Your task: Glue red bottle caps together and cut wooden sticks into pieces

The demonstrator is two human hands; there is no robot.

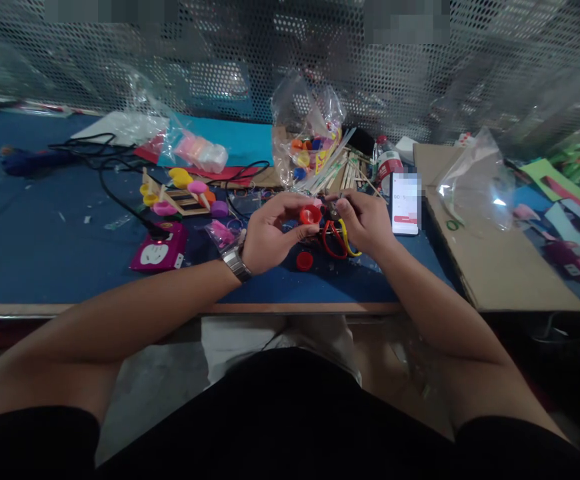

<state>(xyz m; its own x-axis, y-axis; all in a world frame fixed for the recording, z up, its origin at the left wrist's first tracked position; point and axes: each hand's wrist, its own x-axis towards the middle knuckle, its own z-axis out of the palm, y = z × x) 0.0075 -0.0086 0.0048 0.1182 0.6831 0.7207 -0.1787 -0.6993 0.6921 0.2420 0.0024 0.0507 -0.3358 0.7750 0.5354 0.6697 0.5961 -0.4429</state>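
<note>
My left hand (pixel 277 232), with a metal watch on the wrist, grips a red bottle cap (pixel 311 215) between thumb and fingers, its hollow side facing me. My right hand (pixel 367 219) is closed around the dark metal head of a pair of pliers (pixel 334 211). Their red and yellow handles hang down toward me. The pliers' jaws are partly hidden by my fingers, close beside the cap; I cannot tell whether they touch it. Another red cap (pixel 305 261) lies on the blue table (pixel 250 287) below my hands.
Left of my hands are a small stick frame with coloured caps (pixel 185 193) and a purple power socket (pixel 159 248) with a black cable. Behind lie a plastic bag of caps (pixel 303 157), wooden sticks (pixel 353 170) and a bottle (pixel 388 163). A phone (pixel 404 204) and cardboard (pixel 510 273) are rightward.
</note>
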